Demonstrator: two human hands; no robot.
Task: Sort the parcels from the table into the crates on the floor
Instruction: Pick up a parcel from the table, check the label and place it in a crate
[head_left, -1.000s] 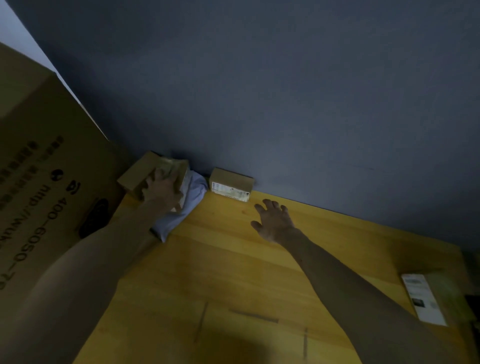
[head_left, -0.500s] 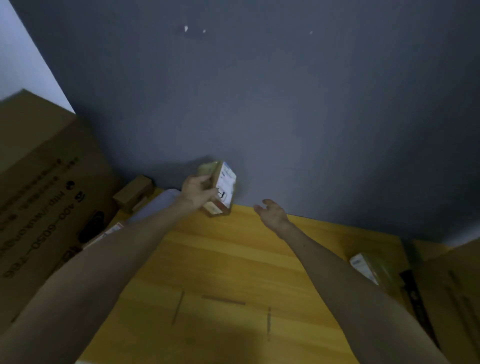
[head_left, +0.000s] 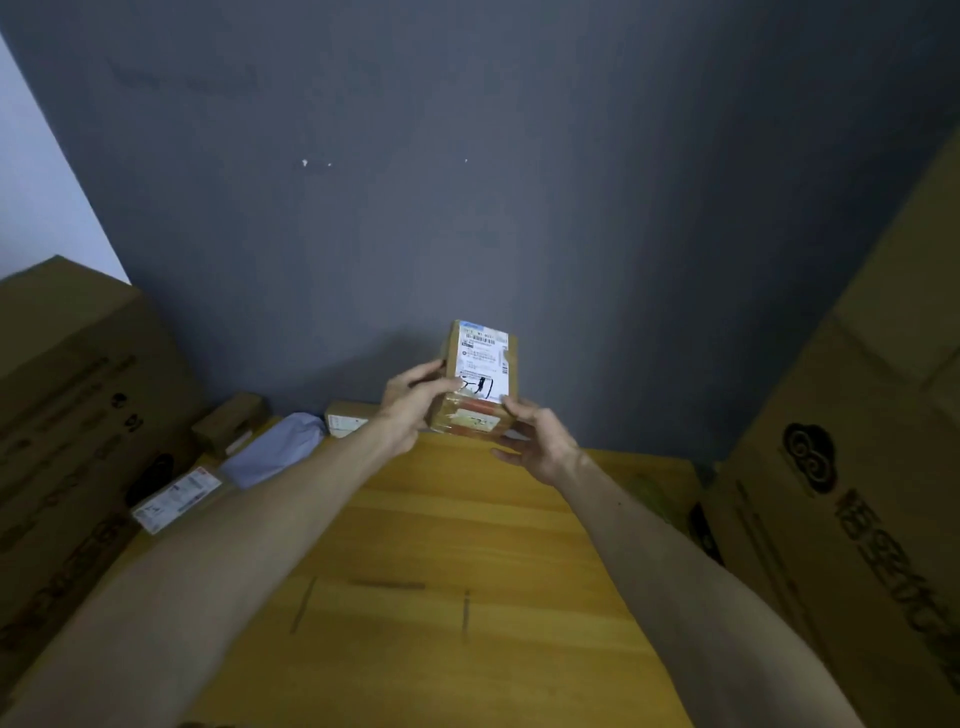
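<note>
I hold a small cardboard parcel (head_left: 480, 379) with a white shipping label upright above the far middle of the wooden table (head_left: 441, 545). My left hand (head_left: 413, 397) grips its left side, thumb on the label. My right hand (head_left: 535, 436) holds its lower right corner from below. On the table's far left lie more parcels: a small brown box (head_left: 228, 423), a grey-blue soft bag (head_left: 275, 449), a flat labelled packet (head_left: 176, 499) and a small labelled box (head_left: 345, 421) against the wall. No crates are in view.
A large printed cardboard carton (head_left: 67, 415) stands along the table's left side and another (head_left: 857, 493) along its right. A dark grey wall (head_left: 467, 208) closes off the far edge. Something greenish lies dim at the table's right edge (head_left: 660, 499).
My left hand lifted the parcel from the far left pile and carried it right and up. My right hand rose off the table and took hold of the parcel's lower corner.
</note>
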